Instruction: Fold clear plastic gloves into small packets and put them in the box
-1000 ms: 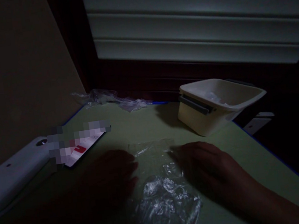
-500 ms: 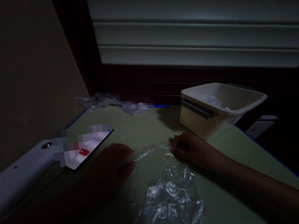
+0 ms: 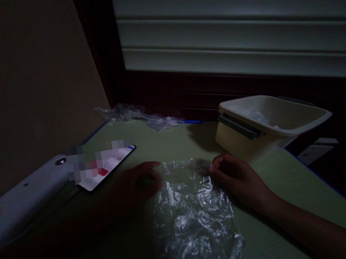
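Note:
A crinkled clear plastic bag (image 3: 193, 212) lies flat on the light green tabletop, its upper edge away from me. My right hand (image 3: 240, 180) pinches the bag's upper right corner between thumb and forefinger. At the upper left corner is my left hand (image 3: 141, 179), dark and a little blurred, with thumb and forefinger curled together on the bag's edge. The lower part of the bag is more wrinkled and shiny.
A cream plastic bin (image 3: 248, 140) with a dark handle stands at the right edge, clear plastic inside it. To the left, a lit phone (image 3: 101, 171) leans by a long white device (image 3: 25, 199). Crumpled plastic (image 3: 139, 116) lies at the back, near a blue pen-like object (image 3: 193, 121).
The bag's upper part has become more raised and wrinkled. My left thumb and forefinger have drawn closer together. The whole view has shifted slightly.

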The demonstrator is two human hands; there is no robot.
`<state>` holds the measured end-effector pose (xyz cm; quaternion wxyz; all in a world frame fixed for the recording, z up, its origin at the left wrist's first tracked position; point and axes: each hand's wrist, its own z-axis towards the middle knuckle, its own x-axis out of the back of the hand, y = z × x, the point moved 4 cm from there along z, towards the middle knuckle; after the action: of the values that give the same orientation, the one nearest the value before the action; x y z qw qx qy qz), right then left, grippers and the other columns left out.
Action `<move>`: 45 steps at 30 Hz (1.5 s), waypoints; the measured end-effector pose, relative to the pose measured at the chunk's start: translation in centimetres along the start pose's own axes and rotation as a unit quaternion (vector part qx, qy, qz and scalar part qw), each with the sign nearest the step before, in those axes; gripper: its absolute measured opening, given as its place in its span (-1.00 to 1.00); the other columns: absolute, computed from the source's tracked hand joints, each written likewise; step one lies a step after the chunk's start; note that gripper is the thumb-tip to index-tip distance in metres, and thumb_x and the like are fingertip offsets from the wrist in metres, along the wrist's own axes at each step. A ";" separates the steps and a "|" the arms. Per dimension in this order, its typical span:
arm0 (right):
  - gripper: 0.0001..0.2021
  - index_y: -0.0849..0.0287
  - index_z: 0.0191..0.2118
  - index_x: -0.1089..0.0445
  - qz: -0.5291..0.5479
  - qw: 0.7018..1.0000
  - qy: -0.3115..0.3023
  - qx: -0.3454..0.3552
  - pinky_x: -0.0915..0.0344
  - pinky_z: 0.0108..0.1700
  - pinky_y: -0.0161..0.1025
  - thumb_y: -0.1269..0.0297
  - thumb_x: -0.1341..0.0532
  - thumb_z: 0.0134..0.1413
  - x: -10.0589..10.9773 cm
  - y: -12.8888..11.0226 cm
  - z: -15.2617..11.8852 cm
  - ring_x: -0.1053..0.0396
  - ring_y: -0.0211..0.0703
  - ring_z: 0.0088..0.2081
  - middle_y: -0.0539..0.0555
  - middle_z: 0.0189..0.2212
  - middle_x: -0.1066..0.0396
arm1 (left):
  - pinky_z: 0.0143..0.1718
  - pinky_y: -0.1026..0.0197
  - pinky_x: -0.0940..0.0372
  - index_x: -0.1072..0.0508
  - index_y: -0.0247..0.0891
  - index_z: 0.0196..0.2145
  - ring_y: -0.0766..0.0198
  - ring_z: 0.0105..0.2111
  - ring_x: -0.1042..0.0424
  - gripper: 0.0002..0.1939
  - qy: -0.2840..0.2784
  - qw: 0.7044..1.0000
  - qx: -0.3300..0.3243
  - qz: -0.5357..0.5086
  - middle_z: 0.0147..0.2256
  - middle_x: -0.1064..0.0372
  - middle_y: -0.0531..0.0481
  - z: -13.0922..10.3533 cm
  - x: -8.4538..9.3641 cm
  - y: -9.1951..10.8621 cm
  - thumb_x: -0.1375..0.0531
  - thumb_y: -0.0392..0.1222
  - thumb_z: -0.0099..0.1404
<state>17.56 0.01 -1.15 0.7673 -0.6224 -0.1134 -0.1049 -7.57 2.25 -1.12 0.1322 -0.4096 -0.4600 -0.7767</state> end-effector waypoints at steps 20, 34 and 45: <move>-0.89 0.14 -0.43 -0.49 -0.121 0.982 -0.094 0.114 -0.37 -0.32 -0.26 0.36 -0.21 0.02 1.4 -0.9 0.2 -0.42 -0.21 -0.39 0.04 -0.43 -0.46 | -0.26 0.25 -0.34 -0.44 -0.28 -0.35 0.28 -0.30 -0.42 -0.81 -0.019 0.998 -0.053 0.021 -0.31 -0.43 -0.01 0.2 0.8 1.4 -0.03 -0.27 0.25; -0.68 0.10 -0.07 -0.47 -0.383 0.863 -0.168 0.282 -0.36 -0.06 -0.05 0.51 -0.12 0.13 0.8 -2.6 -1.2 -0.44 -0.05 -0.08 0.14 -0.08 -0.49 | 0.07 0.09 -0.24 -0.43 -0.27 -0.11 0.18 -0.01 -0.35 -0.72 -0.073 0.928 -0.312 0.191 -0.07 -0.44 -0.10 -1.8 0.7 1.4 0.03 -0.39 0.36; -0.75 0.23 -0.09 -0.45 -0.427 0.795 -0.305 0.305 -0.27 0.08 -0.09 0.53 -0.18 0.12 -6.5 -6.2 -0.6 -0.40 -0.06 0.01 0.20 -0.02 -0.45 | -0.05 0.14 -0.30 -0.41 -0.30 -0.13 0.19 -0.08 -0.37 -0.72 -0.021 0.919 -0.341 0.196 -0.11 -0.44 -0.13 -2.2 0.2 1.1 0.06 -0.39 0.37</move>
<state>9.51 -1.71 2.51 0.7201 -0.2445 -0.6220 -0.1868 -8.18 -0.14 -0.79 0.1247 -0.5284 -0.0805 -0.8359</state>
